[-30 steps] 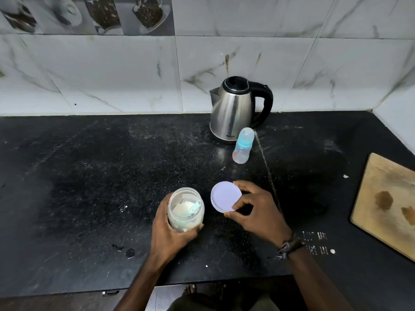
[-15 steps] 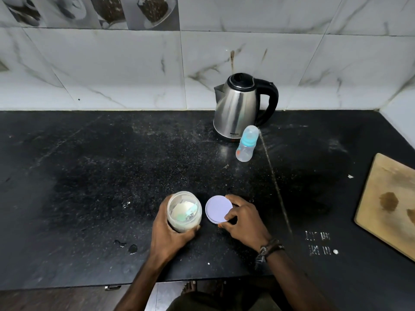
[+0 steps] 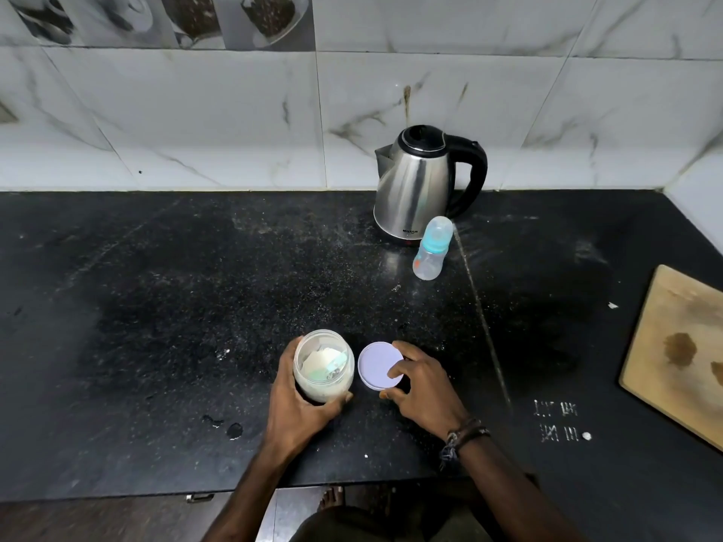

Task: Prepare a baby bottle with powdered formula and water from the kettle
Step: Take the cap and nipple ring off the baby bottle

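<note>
An open clear jar (image 3: 323, 365) of white formula powder, with a pale scoop inside, stands near the counter's front edge. My left hand (image 3: 299, 404) grips it around the side. Its pale lilac lid (image 3: 379, 365) lies flat on the counter just to the right. My right hand (image 3: 424, 389) holds the lid's right edge between finger and thumb. A capped baby bottle (image 3: 432, 250) with a teal collar stands farther back, in front of the steel kettle (image 3: 420, 185) with its black handle.
The black stone counter (image 3: 176, 307) runs to a marble-tiled wall behind. A wooden cutting board (image 3: 677, 354) lies at the right edge. White marks and a few drops speckle the counter near the front.
My right hand lowered the lid from a tilted hold onto the counter beside the jar. The left hand kept its grip on the jar.
</note>
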{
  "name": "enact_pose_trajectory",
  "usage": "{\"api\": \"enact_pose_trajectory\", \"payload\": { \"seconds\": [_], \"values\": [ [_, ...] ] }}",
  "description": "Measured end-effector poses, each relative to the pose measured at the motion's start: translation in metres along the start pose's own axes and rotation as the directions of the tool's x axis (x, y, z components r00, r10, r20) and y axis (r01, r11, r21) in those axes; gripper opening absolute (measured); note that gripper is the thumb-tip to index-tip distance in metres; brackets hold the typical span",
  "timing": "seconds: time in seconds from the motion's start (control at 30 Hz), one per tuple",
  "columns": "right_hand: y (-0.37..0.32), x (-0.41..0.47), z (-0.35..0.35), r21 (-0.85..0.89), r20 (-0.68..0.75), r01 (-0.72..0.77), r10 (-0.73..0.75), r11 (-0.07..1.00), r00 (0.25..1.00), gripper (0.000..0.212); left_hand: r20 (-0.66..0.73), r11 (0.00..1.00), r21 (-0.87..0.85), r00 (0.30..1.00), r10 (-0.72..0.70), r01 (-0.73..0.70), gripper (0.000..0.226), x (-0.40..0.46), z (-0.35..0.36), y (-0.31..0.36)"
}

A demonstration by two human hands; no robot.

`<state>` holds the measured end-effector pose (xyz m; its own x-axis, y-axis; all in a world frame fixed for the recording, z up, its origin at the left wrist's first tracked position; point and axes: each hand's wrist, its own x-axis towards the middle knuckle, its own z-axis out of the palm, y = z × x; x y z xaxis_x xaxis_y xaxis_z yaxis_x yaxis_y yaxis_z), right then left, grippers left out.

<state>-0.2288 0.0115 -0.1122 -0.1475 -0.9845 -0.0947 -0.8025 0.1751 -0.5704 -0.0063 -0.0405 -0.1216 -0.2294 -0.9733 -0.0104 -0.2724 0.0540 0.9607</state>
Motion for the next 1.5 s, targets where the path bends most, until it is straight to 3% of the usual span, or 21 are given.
{"api": "enact_pose_trajectory", "payload": {
  "seconds": [0.1,0.2,0.37,0.63,0.73,0.83,0.9,1.03,1.13,1.23,1.33,1.5],
  "values": [
    [-0.001,-0.003,-0.002,-0.026,-0.04,0.01,-0.012,1.0,0.999,0.052,-0.007,1.0,-0.004,1.0,0.006,-0.007,0.117,-0.003,0.0,0.001],
    [-0.002,-0.004,-0.005,-0.019,-0.195,0.058,-0.061,0.998,0.979,0.059,-0.052,0.999,-0.048,0.999,0.016,-0.018,0.127,-0.007,-0.001,0.008],
    [-0.005,-0.004,-0.019,0.039,-0.465,0.142,-0.108,0.989,0.879,0.041,-0.127,0.987,-0.013,0.98,0.156,-0.159,0.125,-0.008,-0.002,0.049],
    [0.009,0.008,-0.049,0.088,-0.655,0.19,-0.088,0.978,0.751,0.031,-0.12,0.947,-0.022,0.941,0.317,-0.322,0.106,0.016,0.04,0.091],
    [0.016,0.021,-0.068,0.09,-0.675,0.172,-0.067,0.981,0.735,0.02,-0.115,0.95,-0.057,0.947,0.298,-0.306,0.098,0.031,0.074,0.1],
    [0.022,0.047,-0.091,0.07,-0.697,0.112,-0.032,0.991,0.717,0.013,-0.105,0.978,-0.058,0.975,0.195,-0.202,0.091,0.051,0.106,0.101],
    [0.027,0.071,-0.105,0.089,-0.675,0.018,0.047,0.996,0.736,0.028,-0.078,0.99,-0.019,0.988,0.137,-0.138,0.092,0.062,0.124,0.1],
    [0.025,0.122,-0.129,0.124,-0.463,-0.103,0.149,0.987,0.874,0.072,0.003,0.996,0.065,0.998,0.059,-0.059,0.091,0.087,0.153,0.094],
    [0.019,0.15,-0.137,0.087,-0.34,-0.144,0.166,0.986,0.926,0.088,0.023,0.995,0.102,1.0,0.016,-0.018,0.085,0.109,0.171,0.086],
    [0.019,0.165,-0.135,0.059,-0.294,-0.159,0.17,0.985,0.941,0.083,0.004,0.994,0.105,1.0,-0.015,0.015,0.064,0.129,0.184,0.081],
    [0.023,0.166,-0.13,0.077,-0.323,-0.149,0.166,0.986,0.932,0.066,0.011,0.993,0.121,1.0,0.012,-0.013,0.046,0.141,0.19,0.077],
    [0.024,0.152,-0.135,0.108,-0.363,-0.112,0.144,0.988,0.921,0.058,0.027,0.988,0.131,0.996,0.079,-0.082,0.062,0.152,0.198,0.071]
  ]
}}
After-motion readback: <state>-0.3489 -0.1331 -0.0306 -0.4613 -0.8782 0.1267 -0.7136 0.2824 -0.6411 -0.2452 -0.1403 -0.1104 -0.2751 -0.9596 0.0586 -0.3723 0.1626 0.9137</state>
